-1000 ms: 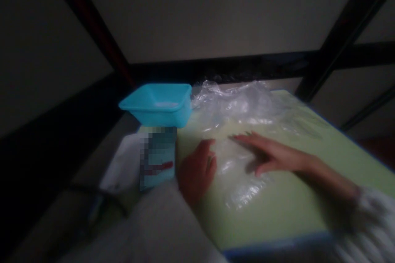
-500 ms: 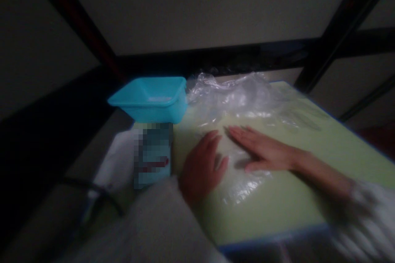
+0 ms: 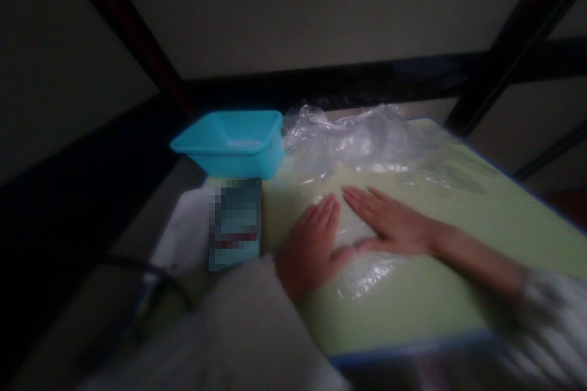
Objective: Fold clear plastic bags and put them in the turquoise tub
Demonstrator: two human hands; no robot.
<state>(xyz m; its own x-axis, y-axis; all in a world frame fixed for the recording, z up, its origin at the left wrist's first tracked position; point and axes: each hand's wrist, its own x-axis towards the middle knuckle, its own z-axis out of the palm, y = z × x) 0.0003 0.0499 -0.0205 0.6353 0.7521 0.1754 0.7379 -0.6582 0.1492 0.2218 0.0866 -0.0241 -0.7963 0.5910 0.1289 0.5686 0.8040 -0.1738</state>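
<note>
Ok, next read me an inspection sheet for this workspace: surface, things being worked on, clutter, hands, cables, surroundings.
Surface: pale green tabletop with a blue edge.
Work things: transparent plastic spread toward the near end; crumpled plastic bunched at the far end; whether they join is unclear.
Clutter: turquoise basin at far left; pixelated item nearer; white item left of that, too blurred to name.
Grip: left hand and right hand open, palms down over the transparent plastic, thumbs meeting or nearly so.
Cables: dark curved strip at lower left, possibly a cord.
Surroundings: dim; grey wall, dark beams.
</note>
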